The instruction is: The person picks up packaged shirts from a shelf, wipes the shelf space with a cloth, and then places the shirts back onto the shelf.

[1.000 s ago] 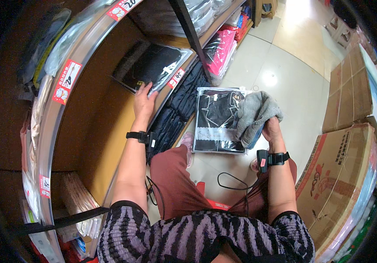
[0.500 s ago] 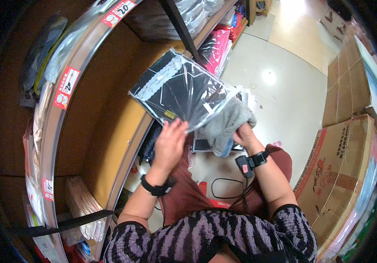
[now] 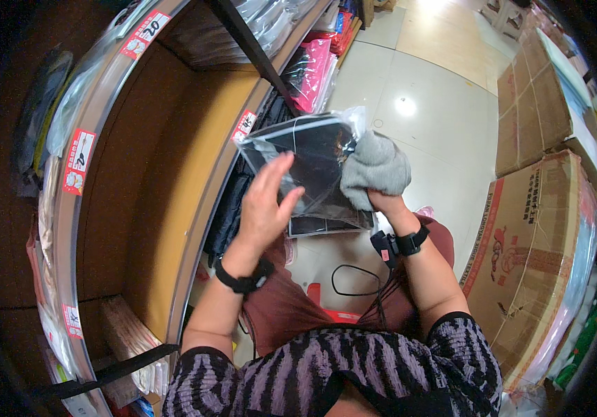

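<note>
The cloth (image 3: 379,165) looks fleecy, the packet (image 3: 318,161) glossy plastic.

We count two hands (image 3: 265,201), one grey cloth (image 3: 376,167), two bagged black packs (image 3: 318,163) beneath, two large cartons (image 3: 527,257) and four red-and-white labels (image 3: 79,162).

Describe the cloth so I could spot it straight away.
Find the yellow-brown shelf on the left, then look right to the shiny black packet. The cloth is at the packet's right end, bunched in the right hand. It is grey, fuzzy and unwrapped, unlike the plastic-wrapped packet.
</note>
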Available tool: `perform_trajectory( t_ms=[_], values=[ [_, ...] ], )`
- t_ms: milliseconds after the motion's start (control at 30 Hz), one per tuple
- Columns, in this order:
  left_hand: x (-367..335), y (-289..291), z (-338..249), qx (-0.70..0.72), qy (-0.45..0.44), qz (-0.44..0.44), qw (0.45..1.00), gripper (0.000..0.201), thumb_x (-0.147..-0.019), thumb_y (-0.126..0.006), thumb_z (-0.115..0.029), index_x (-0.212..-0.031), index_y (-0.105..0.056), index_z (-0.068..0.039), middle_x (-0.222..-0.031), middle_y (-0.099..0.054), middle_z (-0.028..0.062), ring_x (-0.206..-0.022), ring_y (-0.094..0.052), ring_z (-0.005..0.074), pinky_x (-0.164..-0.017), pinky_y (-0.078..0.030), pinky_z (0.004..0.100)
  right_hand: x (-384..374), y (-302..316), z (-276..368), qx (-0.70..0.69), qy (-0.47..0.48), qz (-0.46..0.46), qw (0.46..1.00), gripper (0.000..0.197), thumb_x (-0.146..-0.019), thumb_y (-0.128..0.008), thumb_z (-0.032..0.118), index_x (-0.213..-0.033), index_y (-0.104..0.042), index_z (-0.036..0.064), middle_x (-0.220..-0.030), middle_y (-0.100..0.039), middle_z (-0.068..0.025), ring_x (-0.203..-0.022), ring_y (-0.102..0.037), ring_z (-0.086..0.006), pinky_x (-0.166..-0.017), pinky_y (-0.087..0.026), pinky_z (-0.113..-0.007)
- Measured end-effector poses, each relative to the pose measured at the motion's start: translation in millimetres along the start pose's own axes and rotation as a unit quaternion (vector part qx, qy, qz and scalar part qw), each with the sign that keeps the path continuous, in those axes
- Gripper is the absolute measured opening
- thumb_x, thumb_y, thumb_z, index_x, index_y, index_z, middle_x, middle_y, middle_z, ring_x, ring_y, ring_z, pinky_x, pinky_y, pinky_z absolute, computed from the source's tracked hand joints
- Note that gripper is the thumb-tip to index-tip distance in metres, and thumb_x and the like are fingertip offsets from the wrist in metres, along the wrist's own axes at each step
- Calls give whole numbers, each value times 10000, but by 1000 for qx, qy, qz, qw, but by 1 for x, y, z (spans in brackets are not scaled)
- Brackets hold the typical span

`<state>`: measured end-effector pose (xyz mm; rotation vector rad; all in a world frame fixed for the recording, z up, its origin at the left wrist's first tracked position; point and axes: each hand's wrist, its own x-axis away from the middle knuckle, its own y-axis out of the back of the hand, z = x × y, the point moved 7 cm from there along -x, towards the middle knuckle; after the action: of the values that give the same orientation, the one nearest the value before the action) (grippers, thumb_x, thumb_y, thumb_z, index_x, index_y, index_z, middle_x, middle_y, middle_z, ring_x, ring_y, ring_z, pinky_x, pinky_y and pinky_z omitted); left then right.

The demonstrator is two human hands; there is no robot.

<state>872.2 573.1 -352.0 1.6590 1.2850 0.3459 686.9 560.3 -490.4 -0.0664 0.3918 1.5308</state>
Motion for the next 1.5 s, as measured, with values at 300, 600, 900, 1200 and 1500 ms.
perform_trajectory(
  t_ms=[300, 600, 900, 1200, 1500],
  values=[
    [-45, -43, 30, 219, 78, 249, 940, 546, -661, -713, -167, -1132, -475, -27, -1044, -530, 64, -963, -478, 132, -854, -366, 269, 7, 7, 58, -61, 2, 76, 995, 430, -702, -660, 156, -1090, -506, 52, -1077, -523, -101, -1017, -487, -243, -891, -369, -345],
    [-10, -43, 11, 168, 157, 130, 964, 374, -695, -647, -133, -1051, -545, -83, -885, -615, 131, -790, -601, 205, -699, -445, 281, 8, 17, 2, -28, 76, 30, 996, 449, -746, -612, 140, -1163, -450, 102, -1156, -478, -73, -1058, -456, -205, -914, -361, -332],
    [-11, -75, -11, 341, 117, 69, 930, 290, -734, -588, -80, -1015, -560, -13, -873, -629, 80, -787, -589, 140, -703, -441, 253, -3, 2, 1, 133, 144, -29, 980, 425, -781, -541, 221, -1160, -447, 53, -1152, -481, -102, -1067, -457, -237, -930, -348, -343],
    [-14, -27, 21, 467, 209, -51, 857, 274, -781, -588, -46, -1047, -536, -3, -889, -588, 8, -774, -519, 52, -706, -420, 191, -9, 108, 7, -367, -155, -166, 902, 329, -819, -545, 217, -1079, -489, 23, -986, -539, -32, -907, -516, -131, -760, -444, -255],
    [-13, -43, 18, 552, 212, -90, 801, 308, -789, -588, -66, -1079, -503, -10, -976, -576, 43, -856, -526, 94, -786, -408, 231, 9, 61, -30, 55, 9, -155, 986, 371, -843, -536, 226, -1170, -457, 68, -1172, -458, -66, -1067, -430, -164, -913, -355, -297]
  ],
)
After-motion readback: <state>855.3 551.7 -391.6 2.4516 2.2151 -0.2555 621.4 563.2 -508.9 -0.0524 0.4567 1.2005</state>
